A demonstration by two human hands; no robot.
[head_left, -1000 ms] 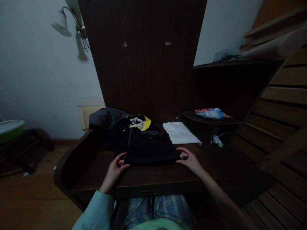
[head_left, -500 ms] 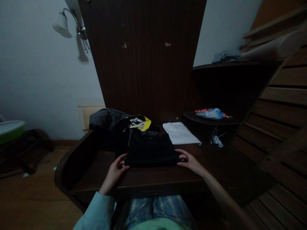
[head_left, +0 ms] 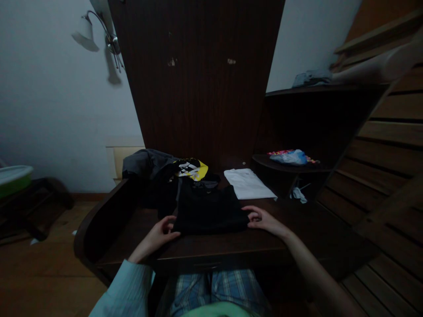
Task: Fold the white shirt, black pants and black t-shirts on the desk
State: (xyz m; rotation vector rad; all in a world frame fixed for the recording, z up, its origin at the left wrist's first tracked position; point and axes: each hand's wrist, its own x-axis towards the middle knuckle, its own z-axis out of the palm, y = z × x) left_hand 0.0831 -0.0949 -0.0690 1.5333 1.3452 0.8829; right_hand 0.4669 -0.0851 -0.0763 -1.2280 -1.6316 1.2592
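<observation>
A folded black shirt (head_left: 209,211) lies flat on the dark wooden desk (head_left: 211,248) in front of me, its neckline facing away. My left hand (head_left: 161,233) pinches the near left corner, thumb on top and the other fingers partly hidden at the edge. At the right edge, my right hand (head_left: 262,219) has its thumb and curled fingers on the side of the cloth. Just beyond the shirt is a heap of dark clothes (head_left: 148,165), with a black, yellow and white printed garment (head_left: 194,169) on it. A folded white garment (head_left: 249,183) lies behind to the right.
A raised curved side panel (head_left: 89,229) bounds the desk on the left. Dark corner shelves (head_left: 291,167) stand at the right, holding a plastic bag (head_left: 291,157). A tall dark wooden panel (head_left: 201,88) rises behind. Wooden slats (head_left: 390,176) line the far right.
The black shirt's near edge has shifted slightly towards me, and its right edge a little to the right. Both hands stay at its sides; the left forearm has swung outward slightly.
</observation>
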